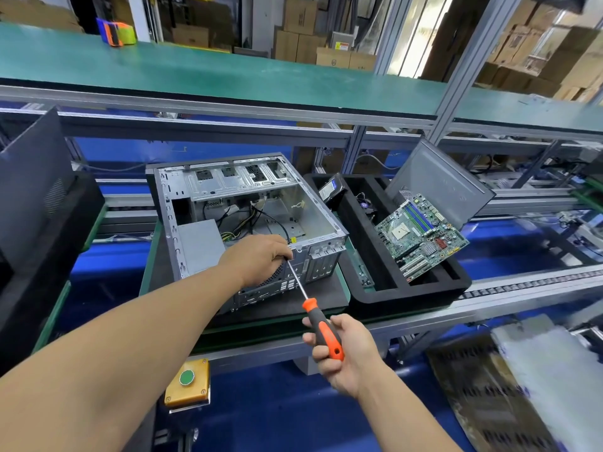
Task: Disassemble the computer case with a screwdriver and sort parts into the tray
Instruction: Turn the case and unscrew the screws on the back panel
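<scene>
An open grey computer case (228, 194) lies on its side on a dark pallet, with loose cables and a power supply (199, 244) inside. My left hand (261, 259) rests on the case's rear edge, fingers curled by the screwdriver's tip. My right hand (339, 350) grips the orange-and-black handle of the screwdriver (321, 327), whose shaft points up-left to the rear panel. To the right stands a black foam tray (408, 295) holding a green motherboard (421, 236), a hard drive (331, 190), a small fan and a grey side panel (440, 184).
A black panel (36, 187) leans at the left. A yellow box with a green button (187, 381) hangs below the conveyor's front rail. A green belt runs along the upper shelf, with cardboard boxes behind it. Blurred material lies at the lower right.
</scene>
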